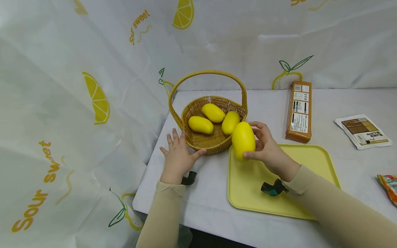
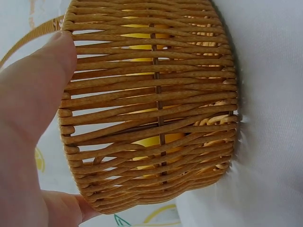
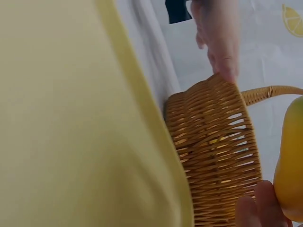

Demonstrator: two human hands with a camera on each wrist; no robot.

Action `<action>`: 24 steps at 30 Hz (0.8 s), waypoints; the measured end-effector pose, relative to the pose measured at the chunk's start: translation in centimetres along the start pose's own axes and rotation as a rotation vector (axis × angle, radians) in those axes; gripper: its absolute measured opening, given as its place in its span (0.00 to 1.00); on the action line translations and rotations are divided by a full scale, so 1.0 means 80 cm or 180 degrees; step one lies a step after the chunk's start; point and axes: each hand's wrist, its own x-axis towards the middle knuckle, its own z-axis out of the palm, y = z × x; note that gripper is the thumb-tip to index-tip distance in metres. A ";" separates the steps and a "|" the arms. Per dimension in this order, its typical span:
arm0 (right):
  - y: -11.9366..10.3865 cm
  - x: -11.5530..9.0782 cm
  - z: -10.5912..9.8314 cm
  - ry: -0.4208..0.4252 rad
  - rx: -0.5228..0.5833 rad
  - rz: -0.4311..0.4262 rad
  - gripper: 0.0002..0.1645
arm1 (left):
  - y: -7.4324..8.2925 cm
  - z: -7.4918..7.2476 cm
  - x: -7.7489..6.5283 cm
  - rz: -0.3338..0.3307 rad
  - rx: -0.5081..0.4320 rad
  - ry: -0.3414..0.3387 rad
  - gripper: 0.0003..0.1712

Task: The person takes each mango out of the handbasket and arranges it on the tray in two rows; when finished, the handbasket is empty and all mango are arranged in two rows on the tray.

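A wicker basket (image 1: 207, 144) with a tall arched handle holds three yellow mangoes (image 1: 200, 124). In the head view my right hand (image 1: 269, 151) grips another mango (image 1: 243, 140) at the basket's near right rim, thumb on the near side and fingers behind. This mango (image 3: 291, 161) is partly cut off in the right wrist view, beside the basket wall. My left hand (image 1: 178, 160) is at the basket's near left rim with its fingers spread and straight. In the left wrist view, its thumb (image 2: 52, 71) lies along the rim of the woven side.
A yellow tray (image 1: 248, 193) lies right of the basket, under my right forearm. Behind the tray is a long orange-brown box (image 1: 299, 112). Farther right are a white and brown pouch (image 1: 363, 131) and a colourful packet (image 1: 389, 186). A lemon-print sheet (image 1: 217, 44) hangs behind and to the left.
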 end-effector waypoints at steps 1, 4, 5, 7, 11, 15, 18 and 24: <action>0.003 -0.005 -0.003 0.0026 -0.0023 0.0036 0.58 | 0.000 0.000 0.000 0.0007 -0.0001 0.0000 0.72; 0.012 -0.014 -0.008 0.0114 -0.0130 0.0182 0.58 | 0.000 -0.001 0.000 0.0025 -0.0006 0.0002 0.72; 0.015 -0.016 -0.009 0.0139 -0.0195 0.0231 0.58 | 0.000 -0.001 0.000 0.0029 -0.0004 0.0004 0.72; 0.021 -0.016 -0.010 0.0181 -0.0352 0.0336 0.61 | -0.001 -0.001 0.001 0.0034 -0.0007 -0.0002 0.72; 0.033 -0.012 -0.007 0.0197 -0.0716 0.0519 0.65 | -0.001 0.000 0.001 0.0046 -0.0004 -0.0001 0.72; 0.039 -0.007 -0.001 0.0182 -0.0978 0.0599 0.67 | -0.002 0.000 0.001 0.0046 -0.0011 -0.0011 0.73; 0.041 -0.006 0.003 0.0181 -0.1227 0.0588 0.68 | -0.002 0.001 0.001 0.0047 -0.0019 -0.0021 0.73; 0.042 -0.002 0.008 0.0107 -0.1590 0.0522 0.66 | -0.002 0.000 0.001 0.0039 -0.0040 -0.0022 0.73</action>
